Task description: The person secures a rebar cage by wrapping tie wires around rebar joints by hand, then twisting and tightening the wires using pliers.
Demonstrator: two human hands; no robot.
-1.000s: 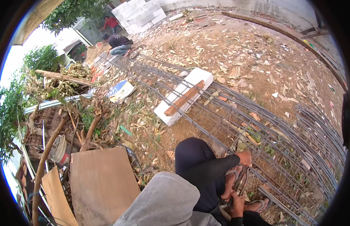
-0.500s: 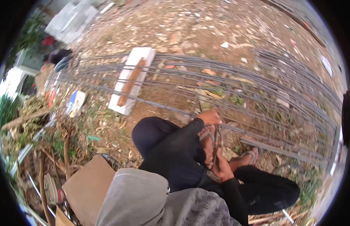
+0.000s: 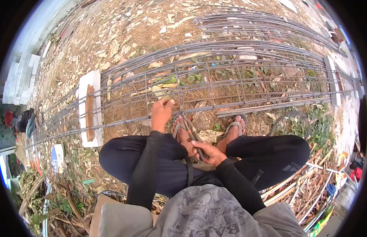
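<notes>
My right hand (image 3: 209,153) is closed round the handles of a pair of long pincers (image 3: 193,132). Their jaws point away from me, close to the near bar of a long rebar cage (image 3: 209,90). Over the same near bar, left of the pincers, is my left hand (image 3: 161,114). Its fingers are bent and pinched together; anything between them is too small to make out. Square stirrups tie the cage's long bars together. My sandalled feet (image 3: 233,132) stand on the ground just in front of the cage.
A white block (image 3: 84,114) with a brown wood strip (image 3: 90,114) props the cage at left, and another pale block (image 3: 333,81) at right. More bars (image 3: 262,19) lie beyond. Cardboard (image 3: 100,201), branches and dry leaves surround me. Another person (image 3: 25,120) is at far left.
My view has turned and levelled, so the cage now runs across the frame. My left hand has moved away from the pincers to the left. My right hand still grips the pincers.
</notes>
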